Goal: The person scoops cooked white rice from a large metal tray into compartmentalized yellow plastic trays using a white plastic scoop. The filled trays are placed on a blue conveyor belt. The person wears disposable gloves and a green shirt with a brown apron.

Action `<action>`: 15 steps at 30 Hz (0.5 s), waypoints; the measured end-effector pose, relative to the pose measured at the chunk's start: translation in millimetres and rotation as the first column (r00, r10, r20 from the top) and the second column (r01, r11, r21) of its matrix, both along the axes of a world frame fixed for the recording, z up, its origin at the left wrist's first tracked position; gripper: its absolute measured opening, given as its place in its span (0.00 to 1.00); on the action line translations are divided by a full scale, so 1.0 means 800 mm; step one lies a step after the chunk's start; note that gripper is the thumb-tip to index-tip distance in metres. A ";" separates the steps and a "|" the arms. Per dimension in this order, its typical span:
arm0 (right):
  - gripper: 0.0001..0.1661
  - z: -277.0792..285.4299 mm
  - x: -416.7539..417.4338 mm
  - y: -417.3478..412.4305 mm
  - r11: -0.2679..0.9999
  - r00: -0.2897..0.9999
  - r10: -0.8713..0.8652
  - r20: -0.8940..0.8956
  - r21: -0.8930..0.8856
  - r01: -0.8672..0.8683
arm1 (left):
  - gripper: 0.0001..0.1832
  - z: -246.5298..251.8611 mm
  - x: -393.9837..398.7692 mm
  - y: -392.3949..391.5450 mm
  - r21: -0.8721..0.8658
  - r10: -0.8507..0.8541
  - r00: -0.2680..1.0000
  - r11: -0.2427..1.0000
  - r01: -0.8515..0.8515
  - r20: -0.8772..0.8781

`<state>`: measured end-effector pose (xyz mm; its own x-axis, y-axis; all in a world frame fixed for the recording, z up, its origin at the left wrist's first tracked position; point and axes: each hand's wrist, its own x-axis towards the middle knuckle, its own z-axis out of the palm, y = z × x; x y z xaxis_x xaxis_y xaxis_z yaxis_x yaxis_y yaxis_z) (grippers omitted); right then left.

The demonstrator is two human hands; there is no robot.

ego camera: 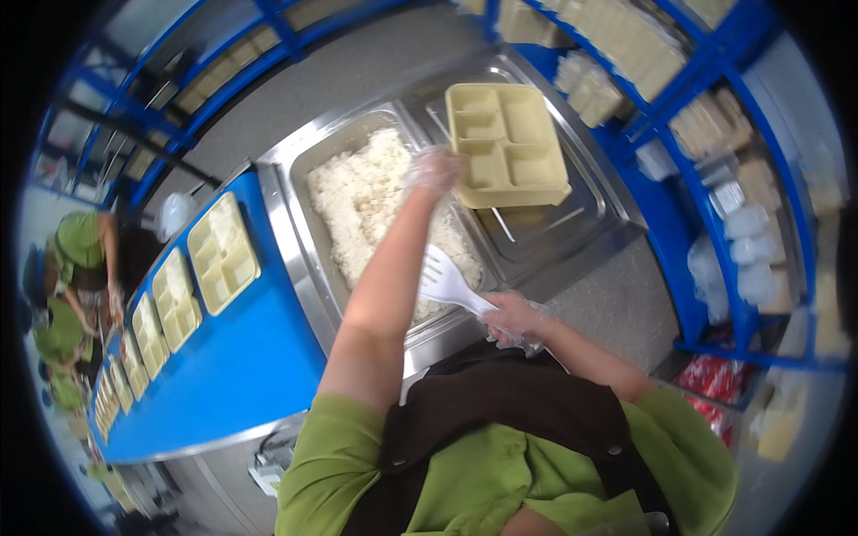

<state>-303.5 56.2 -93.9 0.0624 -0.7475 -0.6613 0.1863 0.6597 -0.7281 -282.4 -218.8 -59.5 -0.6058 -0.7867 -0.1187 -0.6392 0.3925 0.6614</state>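
My left hand [436, 169], in a clear plastic glove, reaches over the rice pan to the left edge of a pale yellow compartment tray [525, 149]. Its fingertips overlap that edge; whether they grip it cannot be made out. My gloved right hand [515, 317] grips the handle of a white slotted serving spatula [445, 280]. The spatula's head is over the near end of the cooked white rice [365, 181], which fills much of a deep steel pan [307, 231]. My left forearm hides part of the rice.
A steel cover [549, 234] lies beneath the yellow tray. On the left, a blue conveyor belt [268, 355] carries several compartment trays [224, 254], the nearest ones with rice in one compartment. Co-workers [80, 248] stand farther along it. Blue shelving [677, 201] with stacked containers rises at right.
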 end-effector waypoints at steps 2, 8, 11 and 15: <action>0.11 0.018 0.003 0.001 1.000 0.995 0.028 -0.101 0.004 -0.028 | 0.15 -0.055 -0.027 -0.019 -0.300 0.034 0.999 0.953 -0.027 0.016; 0.15 0.027 -0.005 0.017 0.990 0.992 -0.110 -0.061 0.084 0.115 | 0.13 -0.056 -0.034 -0.049 -0.470 -0.333 0.839 0.711 0.522 0.430; 0.18 0.016 -0.015 0.021 0.982 0.983 -0.177 -0.056 0.058 0.180 | 0.13 0.005 -0.054 -0.004 -0.123 -0.091 0.996 0.989 0.088 -0.023; 0.21 0.023 -0.020 -0.003 0.985 0.906 0.119 -0.407 -0.065 -0.158 | 0.12 0.079 0.011 0.021 -0.193 -0.071 0.997 0.978 0.076 0.035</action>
<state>-319.4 53.7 -75.4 -0.0848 -0.8108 -0.5792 -0.2218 0.5821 -0.7823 -273.8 -202.2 3.6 -0.6616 -0.7497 0.0145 -0.6206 0.5583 0.5506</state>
